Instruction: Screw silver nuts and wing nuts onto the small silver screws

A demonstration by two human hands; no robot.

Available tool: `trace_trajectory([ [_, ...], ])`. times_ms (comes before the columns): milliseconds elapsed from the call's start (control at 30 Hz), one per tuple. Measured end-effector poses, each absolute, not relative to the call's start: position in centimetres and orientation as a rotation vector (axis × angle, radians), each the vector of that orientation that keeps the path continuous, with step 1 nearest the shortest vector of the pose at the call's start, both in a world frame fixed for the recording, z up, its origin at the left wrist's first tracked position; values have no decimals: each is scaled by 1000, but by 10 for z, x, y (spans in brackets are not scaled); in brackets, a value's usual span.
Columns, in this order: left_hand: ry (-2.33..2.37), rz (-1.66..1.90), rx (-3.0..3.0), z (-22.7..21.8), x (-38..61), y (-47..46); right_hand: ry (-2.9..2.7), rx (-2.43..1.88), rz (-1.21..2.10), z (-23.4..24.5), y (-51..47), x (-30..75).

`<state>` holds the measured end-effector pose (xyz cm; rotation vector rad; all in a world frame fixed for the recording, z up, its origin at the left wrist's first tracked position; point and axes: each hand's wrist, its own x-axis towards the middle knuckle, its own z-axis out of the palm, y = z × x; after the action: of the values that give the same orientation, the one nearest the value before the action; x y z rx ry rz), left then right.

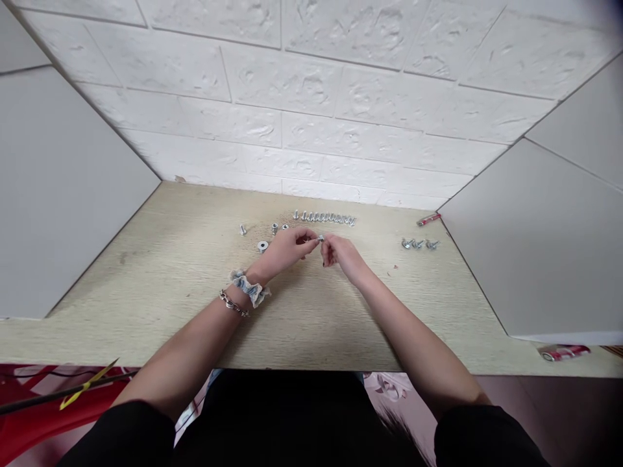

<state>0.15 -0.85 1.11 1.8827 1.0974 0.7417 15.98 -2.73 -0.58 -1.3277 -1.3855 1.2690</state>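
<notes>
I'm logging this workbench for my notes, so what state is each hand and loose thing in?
Left hand: fingertips pinched on the small metal part
Right hand: fingers curled at that part; grip unclear
Small metal part: held off the surface
Row of bolts: lined up side by side
Lone bolt: apart, left of the row
Three metal pieces: grouped at right
Near red cylinder: on its side
</notes>
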Motion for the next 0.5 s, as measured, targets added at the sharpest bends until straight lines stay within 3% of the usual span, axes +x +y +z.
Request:
trace_trajectory([
  [267, 901, 788, 2401, 15, 2, -13, -1348, -1292, 1296, -10, -25, 159],
  [500, 1100, 603, 2313, 15, 1, -13, -1212, -1234, 1243, 1, -20, 169],
])
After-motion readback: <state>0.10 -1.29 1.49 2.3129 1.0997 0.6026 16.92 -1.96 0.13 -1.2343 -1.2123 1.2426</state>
